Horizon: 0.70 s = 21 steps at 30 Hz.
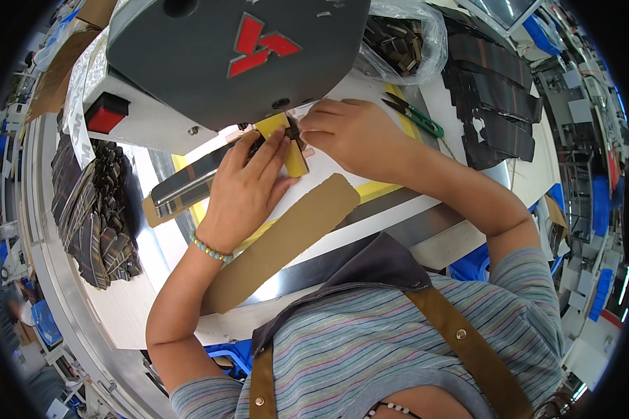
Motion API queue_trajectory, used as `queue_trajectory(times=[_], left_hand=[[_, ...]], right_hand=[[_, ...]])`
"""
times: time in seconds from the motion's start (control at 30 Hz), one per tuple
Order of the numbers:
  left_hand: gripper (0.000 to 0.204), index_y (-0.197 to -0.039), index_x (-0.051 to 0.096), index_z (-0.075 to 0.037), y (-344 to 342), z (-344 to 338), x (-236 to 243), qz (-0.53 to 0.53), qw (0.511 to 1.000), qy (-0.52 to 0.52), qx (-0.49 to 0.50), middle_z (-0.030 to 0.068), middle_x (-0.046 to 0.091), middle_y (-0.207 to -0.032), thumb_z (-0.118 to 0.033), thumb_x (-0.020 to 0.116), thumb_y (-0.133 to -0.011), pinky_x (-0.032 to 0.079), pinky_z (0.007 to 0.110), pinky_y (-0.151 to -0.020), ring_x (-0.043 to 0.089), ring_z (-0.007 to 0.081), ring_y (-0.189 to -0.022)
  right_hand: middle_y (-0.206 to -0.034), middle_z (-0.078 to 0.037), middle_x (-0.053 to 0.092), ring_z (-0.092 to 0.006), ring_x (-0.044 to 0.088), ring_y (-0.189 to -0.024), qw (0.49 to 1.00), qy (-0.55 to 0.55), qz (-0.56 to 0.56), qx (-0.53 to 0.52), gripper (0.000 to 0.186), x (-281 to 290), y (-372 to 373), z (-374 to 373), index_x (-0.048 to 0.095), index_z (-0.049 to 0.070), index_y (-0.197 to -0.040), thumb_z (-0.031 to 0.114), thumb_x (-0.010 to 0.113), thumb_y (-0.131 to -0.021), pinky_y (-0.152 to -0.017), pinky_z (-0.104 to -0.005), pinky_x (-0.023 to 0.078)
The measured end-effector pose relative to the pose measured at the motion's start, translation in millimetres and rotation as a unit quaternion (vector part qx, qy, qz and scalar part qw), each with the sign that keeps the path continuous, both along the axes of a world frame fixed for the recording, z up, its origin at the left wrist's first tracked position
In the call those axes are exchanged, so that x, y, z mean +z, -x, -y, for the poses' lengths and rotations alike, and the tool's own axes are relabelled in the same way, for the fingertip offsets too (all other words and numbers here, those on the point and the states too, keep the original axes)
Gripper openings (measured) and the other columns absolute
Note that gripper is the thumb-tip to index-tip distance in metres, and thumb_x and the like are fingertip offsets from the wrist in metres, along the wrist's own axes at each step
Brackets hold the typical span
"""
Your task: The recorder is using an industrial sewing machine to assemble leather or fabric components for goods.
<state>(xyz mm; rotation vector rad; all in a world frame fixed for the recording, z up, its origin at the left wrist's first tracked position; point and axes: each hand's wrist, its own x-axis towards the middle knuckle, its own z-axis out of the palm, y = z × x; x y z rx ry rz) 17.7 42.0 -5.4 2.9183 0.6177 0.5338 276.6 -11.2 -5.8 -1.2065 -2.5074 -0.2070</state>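
My left hand (239,185) lies with outstretched fingers, the tips pressing on a flat yellow piece (295,163) beneath the machine head. A dark plaid fabric strip (182,186) with a brown edge runs from under this hand toward the left. My right hand (349,136) is closed in a pinch just right of the yellow piece, by a small dark piece (293,130). What its fingertips hold is hidden. In front of both hands a long brown card-like strip (286,241) lies slantwise on the table.
The grey machine head (189,63) overhangs the work, with a red switch (106,113) at its left. Green-handled snips (423,120) lie right. Plaid pieces are heaped left (98,216) and stacked right (493,91). A clear bag (433,45) holds small dark pieces.
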Motion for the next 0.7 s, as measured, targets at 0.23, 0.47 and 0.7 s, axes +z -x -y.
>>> queue_trajectory(times=[0.23, 0.47, 0.7], left_hand=[[0.066, -0.141, 0.068, 0.002, -0.7, -2.0, 0.4, 0.030, 0.999, 0.012, -0.011, 0.0128, 0.065, -0.151, -0.020, 0.088, -0.082, 0.055, 0.045, -0.110, 0.063, 0.0375, -0.126], [0.065, -0.140, 0.068, 0.004, 3.6, -1.6, -7.3, 0.064, 0.998, 0.023, 0.003, 0.0146, 0.066, -0.151, -0.017, 0.089, -0.082, 0.056, 0.044, -0.110, 0.066, 0.0362, -0.127], [0.065, -0.141, 0.067, 0.003, 1.3, 5.5, -7.0, 0.053, 0.998, -0.004, 0.025, 0.0153, 0.065, -0.150, -0.022, 0.088, -0.084, 0.056, 0.046, -0.108, 0.063, 0.0373, -0.131]], right_hand=[[-0.129, -0.009, 0.073, -0.0262, 0.069, -0.121, 0.995, -0.019, -0.094, 0.005, 0.036, -17.3, -2.1, 9.0, 0.075, 0.000, -0.127, 0.011, 0.076, -0.092, -0.104, -0.0429, 0.056], [-0.133, -0.011, 0.071, -0.0265, 0.068, -0.126, 0.998, -0.009, -0.063, 0.017, 0.040, -18.7, -1.7, 9.8, 0.072, -0.003, -0.131, 0.008, 0.072, -0.092, -0.107, -0.0431, 0.055], [-0.134, -0.012, 0.072, -0.0268, 0.067, -0.128, 0.998, -0.009, -0.058, 0.019, 0.044, -19.1, -2.5, 10.1, 0.071, -0.005, -0.131, 0.008, 0.073, -0.089, -0.109, -0.0434, 0.055]])
